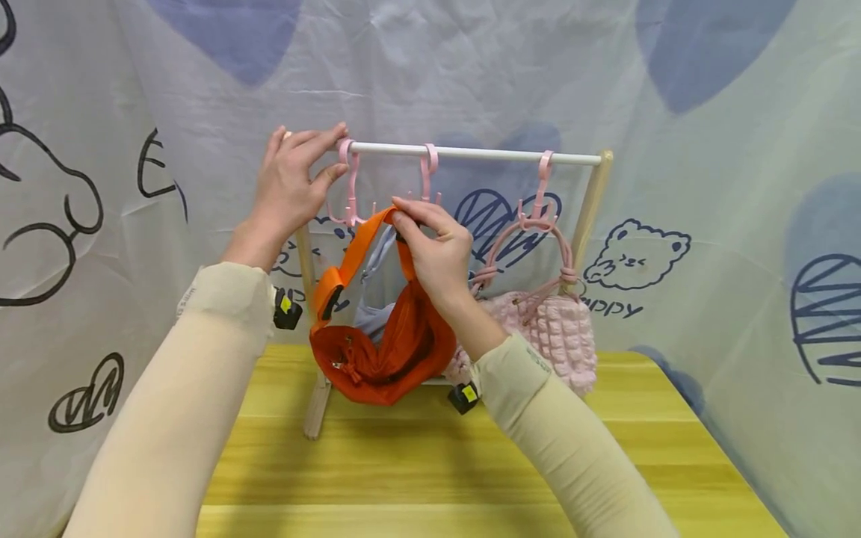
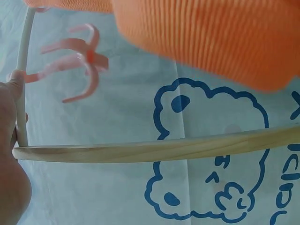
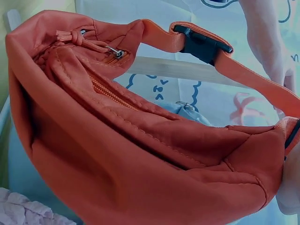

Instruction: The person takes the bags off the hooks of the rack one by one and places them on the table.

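Observation:
My left hand (image 1: 291,175) is at the left end of the white rail (image 1: 471,153), its thumb and index finger around the loop of a pink hook hanger (image 1: 352,187). In the left wrist view, the thumb touches this hanger (image 2: 70,63) where it meets the rail. My right hand (image 1: 437,250) pinches the orange strap of a waist bag (image 1: 397,359) between thumb and fingers. The bag hangs from that strap in front of the rack, just below and right of the left hanger's prongs. A black buckle (image 3: 201,44) shows on the strap in the right wrist view.
A pink quilted handbag (image 1: 558,329) hangs by its handle from the right hanger (image 1: 541,187). Behind the orange bag, a grey-blue bag (image 1: 373,317) is partly hidden near the middle hanger (image 1: 427,172). The rack's wooden legs (image 1: 316,407) stand on a wood-grain table (image 1: 403,478).

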Demonstrator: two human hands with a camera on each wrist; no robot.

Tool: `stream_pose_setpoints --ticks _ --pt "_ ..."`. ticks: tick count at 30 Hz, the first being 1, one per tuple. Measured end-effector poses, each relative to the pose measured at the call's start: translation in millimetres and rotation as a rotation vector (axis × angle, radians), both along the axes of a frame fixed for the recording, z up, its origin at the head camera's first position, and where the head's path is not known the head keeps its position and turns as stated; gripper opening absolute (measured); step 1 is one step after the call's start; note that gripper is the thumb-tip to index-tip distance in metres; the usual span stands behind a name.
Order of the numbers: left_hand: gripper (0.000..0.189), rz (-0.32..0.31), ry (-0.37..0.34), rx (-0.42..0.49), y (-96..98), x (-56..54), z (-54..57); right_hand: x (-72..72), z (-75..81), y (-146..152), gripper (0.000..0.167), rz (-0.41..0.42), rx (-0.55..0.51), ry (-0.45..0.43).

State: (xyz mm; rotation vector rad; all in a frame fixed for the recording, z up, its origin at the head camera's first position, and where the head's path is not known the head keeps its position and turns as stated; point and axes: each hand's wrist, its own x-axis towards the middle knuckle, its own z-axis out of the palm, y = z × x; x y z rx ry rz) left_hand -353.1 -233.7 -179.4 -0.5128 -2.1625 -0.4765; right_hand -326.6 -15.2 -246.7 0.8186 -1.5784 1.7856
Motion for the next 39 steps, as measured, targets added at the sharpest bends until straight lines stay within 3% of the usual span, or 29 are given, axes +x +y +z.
stream_pose_setpoints --ticks 8,12,16,20,23,28,33,39 --pt "0.063 -0.005 -0.071 -0.009 -2.9 6.6 -1.2 3.4 -3.0 9.8 0.021 0.019 -0.039 0.027" --pt "0.065 -0.044 -0.033 0.004 -4.7 11.6 -6.6 3.9 -4.5 12.4 0.021 0.028 -0.066 0.024" --pt "0.064 -0.124 0.053 0.038 -4.3 16.9 -16.2 5.3 -5.2 15.6 0.021 0.017 -0.087 0.021" --pt "0.066 -0.224 0.109 0.092 -1.1 25.6 -31.2 8.1 -5.7 19.3 0.022 0.005 -0.1 0.009" --pt "0.069 -0.274 0.073 0.146 1.0 34.6 -43.8 10.0 -6.1 21.4 0.022 0.008 -0.109 0.0" --pt "0.073 -0.317 0.009 0.21 3.9 47.1 -65.3 10.5 -7.9 23.7 0.021 0.011 -0.135 0.004" --pt "0.071 -0.378 0.021 0.241 6.6 56.6 -91.5 9.7 -10.9 26.1 0.022 0.028 -0.164 0.023" --pt "0.073 -0.386 0.007 0.286 8.0 67.1 -119.6 11.6 -12.8 26.5 0.023 0.031 -0.185 -0.006"
